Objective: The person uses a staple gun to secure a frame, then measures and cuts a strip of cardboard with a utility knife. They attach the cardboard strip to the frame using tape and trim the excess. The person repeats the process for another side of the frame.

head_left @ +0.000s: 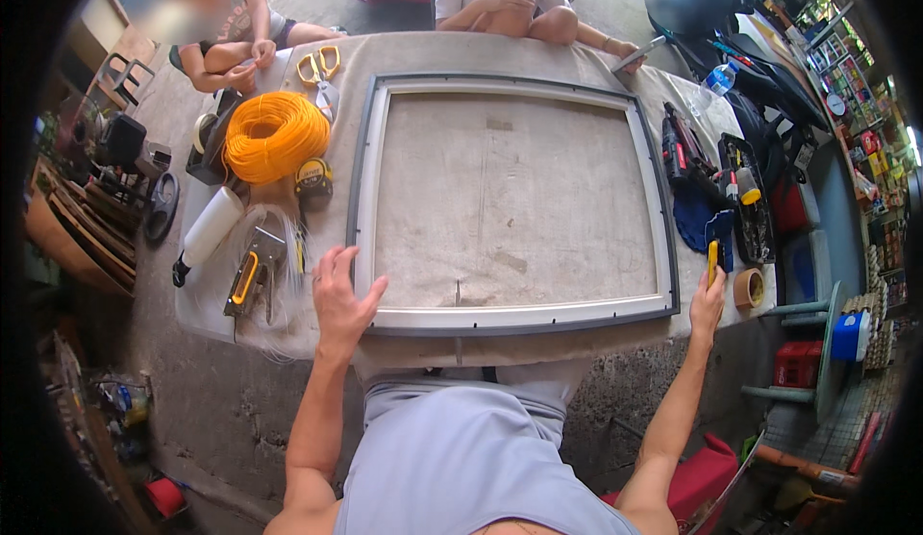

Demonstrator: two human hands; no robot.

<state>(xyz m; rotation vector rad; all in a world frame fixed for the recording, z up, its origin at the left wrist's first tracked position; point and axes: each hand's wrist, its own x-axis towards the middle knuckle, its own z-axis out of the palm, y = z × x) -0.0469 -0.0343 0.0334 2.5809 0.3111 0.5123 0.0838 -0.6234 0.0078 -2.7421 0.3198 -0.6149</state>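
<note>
A large rectangular frame [370, 199] with a grey outer gasket and pale inner rim lies flat on the cloth-covered table [577, 59]. My left hand [341, 295] rests with spread fingers on the frame's near left corner and holds nothing. My right hand [708, 299] is at the table's right edge, past the frame's near right corner, fingers closed on a small yellow tool [712, 258] that points upward.
Left of the frame lie a coil of orange cord [275, 134], yellow scissors [318, 64], a tape measure [313, 178], a staple gun [252, 273] and a white tube [212, 227]. Tools [685, 155], a black tray [753, 213] and a tape roll [749, 288] lie right. Two people sit opposite.
</note>
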